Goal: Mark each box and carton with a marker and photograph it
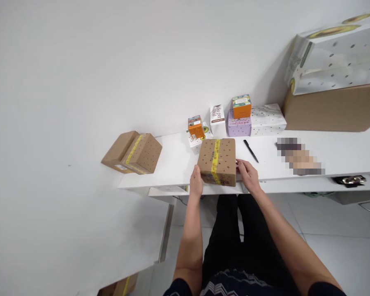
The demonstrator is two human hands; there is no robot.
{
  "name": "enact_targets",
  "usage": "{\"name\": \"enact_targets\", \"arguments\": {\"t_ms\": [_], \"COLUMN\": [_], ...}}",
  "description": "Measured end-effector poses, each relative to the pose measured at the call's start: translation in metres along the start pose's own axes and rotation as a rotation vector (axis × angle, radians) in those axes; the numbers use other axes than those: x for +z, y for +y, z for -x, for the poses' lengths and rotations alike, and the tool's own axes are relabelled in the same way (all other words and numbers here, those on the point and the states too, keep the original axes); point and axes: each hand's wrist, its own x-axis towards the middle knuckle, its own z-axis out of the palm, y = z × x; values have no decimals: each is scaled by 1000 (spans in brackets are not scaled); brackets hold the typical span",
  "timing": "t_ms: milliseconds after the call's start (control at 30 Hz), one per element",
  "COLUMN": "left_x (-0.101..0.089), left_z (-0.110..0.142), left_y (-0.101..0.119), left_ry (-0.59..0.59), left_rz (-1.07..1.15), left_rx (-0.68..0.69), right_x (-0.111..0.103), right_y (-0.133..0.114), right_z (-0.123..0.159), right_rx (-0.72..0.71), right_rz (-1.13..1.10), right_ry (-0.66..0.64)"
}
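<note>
A brown cardboard box with dark spots and a yellow tape strip over its top is held between my two hands at the front edge of the white table. My left hand presses against its left side, thumb up near the corner. On the opposite side, my right hand has its fingers at the box's right face, partly hidden behind it. Just beyond my right hand lies a black pen. Behind the box stand a small orange box and a white carton.
Two brown boxes, one taped yellow, sit at the table's left end. Along the wall are a lilac box under another orange box, and a white spotted box. Large cartons are stacked at right.
</note>
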Motion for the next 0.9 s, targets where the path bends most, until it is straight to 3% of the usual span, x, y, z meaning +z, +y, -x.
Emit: {"name": "enact_targets", "arguments": {"t_ms": [67,267,433,633,733,800,900], "left_x": [7,3,-1,-4,-5,-2,8], "left_z": [-4,-34,-59,-71,-75,-78,-82], "left_y": [1,-2,1,5,-2,-9,-17], "left_ry": [-29,-25,-90,-112,-135,-111,22], "left_rz": [45,167,325,461,443,385,317], "left_rx": [10,-231,-345,-424,-486,-483,-321], "right_x": [-3,-2,4,5,1,-3,-9], "right_y": [2,5,11,6,-7,-16,-26], "right_z": [-3,-3,-8,-19,-12,-3,8], "right_rx": [32,5,-15,26,-36,-105,-201], "right_rz": [-19,-26,-26,16,-107,-171,-211], "right_ry": [20,78,288,39,63,142,216]}}
